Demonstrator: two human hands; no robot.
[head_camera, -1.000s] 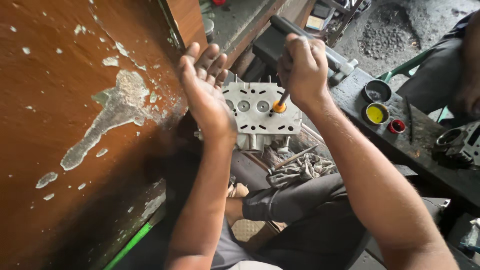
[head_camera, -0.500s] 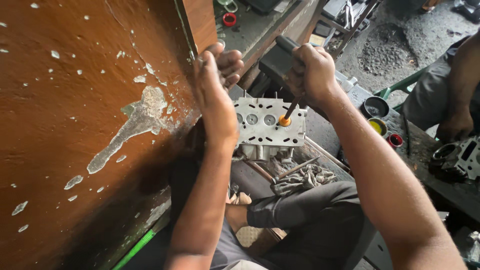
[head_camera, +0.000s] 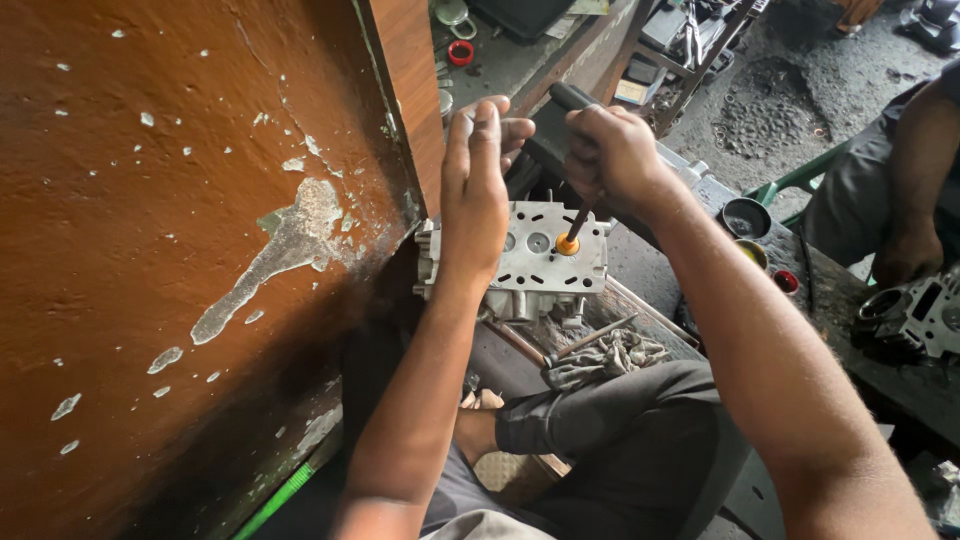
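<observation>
The left hand (head_camera: 473, 195) is lying flat, fingers stretched, on the grey metal cylinder head (head_camera: 535, 262), which is sitting just below both hands. The right hand (head_camera: 612, 155) is clenching a dark-handled tool (head_camera: 574, 222), its orange tip pressing into the head beside the left hand.

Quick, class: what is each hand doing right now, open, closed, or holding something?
Left hand: open, fingers straight, resting against the metal cylinder head.
Right hand: closed around a dark-handled tool with an orange tip.
</observation>
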